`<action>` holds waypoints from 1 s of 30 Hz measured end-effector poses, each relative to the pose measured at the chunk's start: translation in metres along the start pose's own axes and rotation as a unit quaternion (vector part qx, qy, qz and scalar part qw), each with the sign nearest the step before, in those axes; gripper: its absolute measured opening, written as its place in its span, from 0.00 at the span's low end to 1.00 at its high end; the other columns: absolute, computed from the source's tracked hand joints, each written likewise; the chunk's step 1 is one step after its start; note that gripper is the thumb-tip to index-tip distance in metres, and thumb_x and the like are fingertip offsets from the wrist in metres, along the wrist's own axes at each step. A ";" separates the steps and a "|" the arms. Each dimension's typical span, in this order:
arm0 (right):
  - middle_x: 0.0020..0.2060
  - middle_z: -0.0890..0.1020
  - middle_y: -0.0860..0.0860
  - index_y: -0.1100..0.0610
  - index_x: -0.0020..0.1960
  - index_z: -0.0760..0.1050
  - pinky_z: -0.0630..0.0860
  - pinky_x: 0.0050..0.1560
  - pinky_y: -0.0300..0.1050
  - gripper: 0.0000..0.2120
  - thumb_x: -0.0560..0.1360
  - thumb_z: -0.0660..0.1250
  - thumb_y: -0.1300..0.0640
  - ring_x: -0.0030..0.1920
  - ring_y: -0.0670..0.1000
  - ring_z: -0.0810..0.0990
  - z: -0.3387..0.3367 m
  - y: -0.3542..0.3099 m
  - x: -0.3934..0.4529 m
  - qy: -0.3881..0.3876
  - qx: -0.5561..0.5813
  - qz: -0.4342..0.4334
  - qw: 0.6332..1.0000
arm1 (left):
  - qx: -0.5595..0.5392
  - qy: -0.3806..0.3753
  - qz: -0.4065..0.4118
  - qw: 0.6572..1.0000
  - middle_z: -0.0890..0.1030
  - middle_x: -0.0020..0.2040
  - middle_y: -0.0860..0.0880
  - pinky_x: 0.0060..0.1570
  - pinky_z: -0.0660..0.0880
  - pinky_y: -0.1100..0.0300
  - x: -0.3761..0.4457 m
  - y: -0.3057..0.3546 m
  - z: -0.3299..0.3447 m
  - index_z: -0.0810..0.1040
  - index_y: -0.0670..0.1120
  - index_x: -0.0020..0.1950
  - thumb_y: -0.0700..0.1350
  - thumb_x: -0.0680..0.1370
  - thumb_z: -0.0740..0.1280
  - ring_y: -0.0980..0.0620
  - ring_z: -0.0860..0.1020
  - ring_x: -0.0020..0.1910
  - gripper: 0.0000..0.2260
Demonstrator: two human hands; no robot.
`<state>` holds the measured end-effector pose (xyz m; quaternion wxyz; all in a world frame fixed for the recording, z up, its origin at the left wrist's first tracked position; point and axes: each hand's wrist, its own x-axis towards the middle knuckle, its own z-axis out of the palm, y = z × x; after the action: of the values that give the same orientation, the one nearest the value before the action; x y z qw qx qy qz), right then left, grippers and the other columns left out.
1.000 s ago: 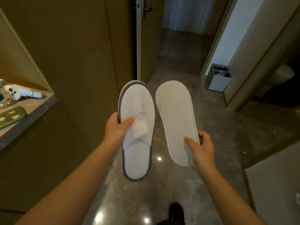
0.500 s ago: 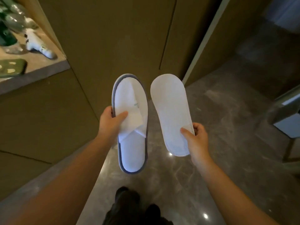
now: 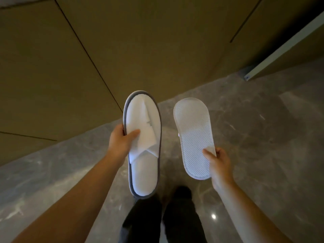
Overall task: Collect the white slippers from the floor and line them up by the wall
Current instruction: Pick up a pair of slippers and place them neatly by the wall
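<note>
So, head view, looking straight down: the person is holding one white slipper in each hand, both up in the air above the floor (image 3: 263, 146), neither one touching it.

Left hand (image 3: 121, 142) has the left slipper (image 3: 142, 146) by its left edge, about halfway along. That one faces up, so you can see the white insole, the folded white strap across the middle and a grey trim running round the rim. Thumb lies on top of the strap, the other fingers are tucked under the edge, so the grip is pinching the slipper's side.

Right hand (image 3: 219, 162) has the right slipper (image 3: 192, 137) flipped over, ribbed white sole facing the camera. It's held near the heel end on the right edge, thumb pressed on the sole and fingers curled round behind, so again a pinch grip on the slipper.

Both slippers point toe-first toward the far side, roughly parallel, with a clear gap between them. The left one sits a bit nearer and lower in the frame, its heel overlapping the dark trouser legs (image 3: 145, 221) of the person standing below.

Floor is glossy grey marble-looking stone with a couple of light reflections. Far side is a brown panelled wall (image 3: 122, 41) meeting the floor just beyond the toes, and a pale strip of door edge (image 3: 284, 48) runs diagonally at far right.
</note>
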<state>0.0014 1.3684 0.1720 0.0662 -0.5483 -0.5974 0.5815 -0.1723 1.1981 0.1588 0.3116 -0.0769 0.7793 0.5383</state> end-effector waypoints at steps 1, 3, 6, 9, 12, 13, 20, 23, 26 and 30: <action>0.41 0.76 0.51 0.61 0.47 0.71 0.70 0.36 0.40 0.06 0.72 0.65 0.61 0.41 0.48 0.75 0.006 0.016 0.016 -0.012 -0.011 0.009 1.000 | 0.012 0.001 -0.005 1.000 0.78 0.48 0.42 0.45 0.75 0.48 0.017 -0.016 0.007 0.73 0.43 0.49 0.42 0.71 0.68 0.43 0.77 0.47 0.09; 0.43 0.77 0.55 0.64 0.49 0.72 0.71 0.36 0.41 0.08 0.72 0.64 0.62 0.42 0.51 0.76 0.018 0.051 0.049 -0.033 -0.027 0.036 0.998 | 0.032 0.005 -0.011 0.999 0.78 0.44 0.46 0.40 0.75 0.53 0.052 -0.048 0.023 0.74 0.44 0.48 0.43 0.70 0.68 0.45 0.76 0.45 0.08; 0.43 0.78 0.58 0.63 0.47 0.73 0.73 0.36 0.43 0.06 0.72 0.64 0.62 0.42 0.54 0.77 0.037 0.109 0.096 -0.042 -0.041 0.069 0.996 | 0.045 0.013 -0.017 0.999 0.77 0.41 0.51 0.36 0.72 0.58 0.101 -0.099 0.050 0.74 0.45 0.48 0.44 0.70 0.68 0.48 0.76 0.43 0.09; 0.43 0.79 0.57 0.64 0.51 0.73 0.73 0.39 0.43 0.09 0.72 0.64 0.61 0.44 0.55 0.78 0.060 0.163 0.149 -0.040 -0.052 0.081 0.995 | 0.030 0.017 -0.022 0.999 0.78 0.42 0.50 0.36 0.74 0.58 0.148 -0.149 0.081 0.75 0.44 0.50 0.44 0.70 0.69 0.48 0.77 0.43 0.11; 0.42 0.77 0.56 0.65 0.51 0.72 0.71 0.36 0.40 0.10 0.72 0.64 0.61 0.43 0.52 0.76 0.086 0.209 0.212 -0.032 -0.047 0.062 0.996 | 0.020 0.022 -0.021 0.999 0.78 0.46 0.47 0.38 0.75 0.56 0.201 -0.197 0.114 0.74 0.43 0.52 0.44 0.70 0.68 0.47 0.77 0.45 0.13; 0.43 0.77 0.56 0.66 0.51 0.72 0.70 0.36 0.40 0.10 0.72 0.64 0.61 0.42 0.51 0.76 0.096 0.223 0.234 -0.028 -0.043 0.052 0.997 | 0.016 0.025 -0.022 0.999 0.78 0.49 0.45 0.41 0.76 0.53 0.220 -0.212 0.125 0.73 0.42 0.54 0.44 0.70 0.68 0.45 0.77 0.47 0.14; 0.45 0.74 0.55 0.65 0.53 0.69 0.70 0.44 0.45 0.12 0.72 0.65 0.62 0.45 0.52 0.74 0.162 0.301 0.374 0.052 0.038 0.016 0.998 | -0.018 -0.007 0.005 1.000 0.80 0.48 0.44 0.47 0.78 0.46 0.333 -0.291 0.179 0.76 0.46 0.47 0.42 0.72 0.67 0.42 0.79 0.49 0.06; 0.44 0.74 0.58 0.70 0.53 0.70 0.69 0.45 0.46 0.13 0.71 0.65 0.64 0.45 0.54 0.74 0.167 0.306 0.414 0.084 0.069 -0.017 0.994 | -0.025 -0.042 0.036 0.998 0.80 0.46 0.46 0.47 0.78 0.47 0.358 -0.300 0.189 0.76 0.49 0.44 0.41 0.71 0.68 0.42 0.80 0.48 0.04; 0.49 0.77 0.61 0.69 0.57 0.70 0.70 0.47 0.46 0.17 0.70 0.67 0.63 0.48 0.55 0.75 0.160 0.298 0.439 0.082 0.027 -0.044 0.995 | -0.041 -0.052 0.050 0.997 0.80 0.45 0.48 0.43 0.78 0.52 0.365 -0.296 0.191 0.76 0.46 0.49 0.42 0.70 0.69 0.45 0.80 0.47 0.09; 0.58 0.75 0.64 0.68 0.59 0.69 0.70 0.61 0.55 0.25 0.67 0.71 0.58 0.59 0.62 0.74 0.161 0.286 0.434 0.099 -0.156 -0.117 0.976 | -0.064 -0.053 0.045 0.996 0.81 0.43 0.48 0.38 0.78 0.57 0.357 -0.286 0.187 0.77 0.48 0.43 0.41 0.69 0.70 0.48 0.80 0.44 0.05</action>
<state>-0.1176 1.5070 -0.3410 0.1065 -0.5329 -0.7316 0.4116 -0.2500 1.3237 -0.3127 0.3223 -0.0327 0.7284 0.6038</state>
